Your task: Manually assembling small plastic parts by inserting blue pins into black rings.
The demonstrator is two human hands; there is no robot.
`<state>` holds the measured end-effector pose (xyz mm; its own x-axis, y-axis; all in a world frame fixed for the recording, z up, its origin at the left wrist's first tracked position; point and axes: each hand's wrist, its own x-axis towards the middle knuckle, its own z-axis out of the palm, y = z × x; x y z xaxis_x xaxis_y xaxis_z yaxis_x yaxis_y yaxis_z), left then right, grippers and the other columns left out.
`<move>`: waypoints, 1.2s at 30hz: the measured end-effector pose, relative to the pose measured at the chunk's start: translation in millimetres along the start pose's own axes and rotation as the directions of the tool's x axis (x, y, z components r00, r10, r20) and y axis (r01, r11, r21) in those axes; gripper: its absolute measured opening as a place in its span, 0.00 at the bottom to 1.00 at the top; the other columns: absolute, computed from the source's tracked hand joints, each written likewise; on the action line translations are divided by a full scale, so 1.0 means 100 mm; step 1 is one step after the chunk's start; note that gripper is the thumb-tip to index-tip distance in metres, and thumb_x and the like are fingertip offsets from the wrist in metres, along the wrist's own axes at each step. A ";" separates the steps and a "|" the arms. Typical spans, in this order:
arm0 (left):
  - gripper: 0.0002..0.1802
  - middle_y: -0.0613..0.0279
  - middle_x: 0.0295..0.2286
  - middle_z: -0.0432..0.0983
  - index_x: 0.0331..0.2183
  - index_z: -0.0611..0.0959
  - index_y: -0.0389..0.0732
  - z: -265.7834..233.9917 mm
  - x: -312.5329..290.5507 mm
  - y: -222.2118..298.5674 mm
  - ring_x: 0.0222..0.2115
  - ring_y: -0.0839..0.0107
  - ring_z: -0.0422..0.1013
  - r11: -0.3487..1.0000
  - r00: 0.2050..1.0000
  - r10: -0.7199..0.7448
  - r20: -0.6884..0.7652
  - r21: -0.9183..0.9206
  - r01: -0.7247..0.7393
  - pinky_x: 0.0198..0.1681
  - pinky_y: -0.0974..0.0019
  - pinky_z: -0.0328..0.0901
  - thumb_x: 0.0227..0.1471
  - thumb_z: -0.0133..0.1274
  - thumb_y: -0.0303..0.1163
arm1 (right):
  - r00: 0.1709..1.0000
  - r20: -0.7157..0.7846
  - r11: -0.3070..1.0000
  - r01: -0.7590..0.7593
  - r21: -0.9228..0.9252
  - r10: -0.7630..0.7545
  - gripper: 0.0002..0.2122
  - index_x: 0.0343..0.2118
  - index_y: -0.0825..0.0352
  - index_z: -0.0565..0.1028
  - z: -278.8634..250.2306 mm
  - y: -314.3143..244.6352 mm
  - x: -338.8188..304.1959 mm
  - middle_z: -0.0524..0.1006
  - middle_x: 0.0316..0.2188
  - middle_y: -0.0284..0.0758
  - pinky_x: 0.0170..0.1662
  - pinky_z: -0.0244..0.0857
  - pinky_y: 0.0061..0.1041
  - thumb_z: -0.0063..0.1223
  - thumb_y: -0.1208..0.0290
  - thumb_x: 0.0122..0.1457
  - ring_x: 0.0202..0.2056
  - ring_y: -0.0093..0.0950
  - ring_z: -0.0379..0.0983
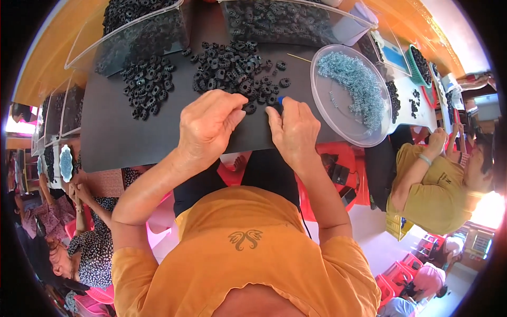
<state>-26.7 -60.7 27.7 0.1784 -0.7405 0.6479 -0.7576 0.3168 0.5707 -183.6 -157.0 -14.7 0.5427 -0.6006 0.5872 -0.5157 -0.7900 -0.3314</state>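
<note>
My left hand (208,121) is raised over the dark table top, thumb and fingers pinched together; what they hold, if anything, is too small to make out. Beside it, my right hand (297,127) is closed around a small blue-ended thing (281,99), mostly hidden by the fingers. Just beyond both hands lies a heap of small black plastic parts (224,66), with a few loose ones near the fingertips. A second pile of black parts (148,84) sits to the left. On the right, a round clear plastic tray (323,113) carries many tiny pale blue pieces.
Clear bins of black parts, one at the back left (185,24) and one at the back middle (285,39), bound the dark table (116,140). A thin yellowish stick (299,57) lies by the tray. Co-workers sit on the left (92,243) and right (433,179).
</note>
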 end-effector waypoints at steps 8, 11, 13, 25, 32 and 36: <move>0.10 0.57 0.21 0.72 0.29 0.79 0.34 0.10 -0.14 0.02 0.22 0.60 0.70 0.992 0.995 -0.102 -0.019 -0.078 0.101 0.25 0.65 0.64 0.38 0.58 0.16 | 0.997 0.073 0.997 0.045 -0.065 -0.040 0.11 0.23 0.67 0.68 0.10 0.02 0.09 0.72 0.21 0.40 0.24 0.63 0.35 0.61 0.71 0.45 0.25 0.38 0.69; 0.10 0.57 0.21 0.72 0.29 0.79 0.34 0.13 -0.16 0.02 0.22 0.60 0.70 0.987 0.991 -0.129 -0.015 -0.094 0.127 0.25 0.65 0.64 0.38 0.58 0.17 | 0.998 0.066 0.998 0.022 -0.062 -0.018 0.11 0.23 0.67 0.67 0.11 0.00 0.10 0.72 0.20 0.40 0.24 0.64 0.35 0.60 0.72 0.45 0.25 0.38 0.70; 0.10 0.57 0.21 0.72 0.28 0.80 0.35 0.14 -0.17 0.02 0.21 0.60 0.70 0.984 0.987 -0.160 -0.015 -0.081 0.159 0.25 0.65 0.64 0.38 0.58 0.17 | 0.999 0.048 1.000 0.007 -0.017 -0.006 0.10 0.23 0.67 0.67 0.11 0.00 0.12 0.72 0.20 0.40 0.24 0.64 0.35 0.59 0.72 0.46 0.25 0.38 0.70; 0.07 0.64 0.25 0.75 0.34 0.81 0.33 0.20 -0.32 0.11 0.25 0.77 0.69 0.865 0.895 -0.425 0.137 -0.230 0.446 0.29 0.75 0.64 0.50 0.56 0.24 | 0.991 -0.130 0.978 0.026 0.207 0.002 0.12 0.31 0.69 0.72 0.05 -0.02 -0.01 0.68 0.16 0.34 0.19 0.56 0.29 0.62 0.80 0.43 0.15 0.31 0.63; 0.11 0.66 0.31 0.75 0.38 0.79 0.31 0.30 -0.19 0.21 0.30 0.81 0.69 0.363 0.692 -0.681 0.239 -0.711 0.602 0.34 0.75 0.67 0.51 0.56 0.25 | 0.981 -0.179 0.955 0.120 0.270 -0.073 0.12 0.28 0.68 0.69 0.01 -0.13 -0.08 0.65 0.17 0.34 0.19 0.56 0.30 0.60 0.81 0.42 0.18 0.33 0.63; 0.09 0.66 0.28 0.75 0.36 0.80 0.32 0.25 -0.21 0.14 0.29 0.81 0.70 0.307 0.682 -0.654 0.327 -0.709 0.635 0.34 0.77 0.67 0.52 0.55 0.25 | 0.975 -0.159 0.945 0.192 0.265 -0.154 0.11 0.28 0.68 0.70 0.00 -0.15 -0.07 0.65 0.17 0.35 0.19 0.56 0.30 0.60 0.82 0.41 0.18 0.33 0.62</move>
<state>-56.3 -55.1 9.0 0.4121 -0.9060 -0.0965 0.3261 0.0478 0.9441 -179.8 -140.5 -13.7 0.5030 -0.4445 0.7412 -0.2075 -0.8946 -0.3957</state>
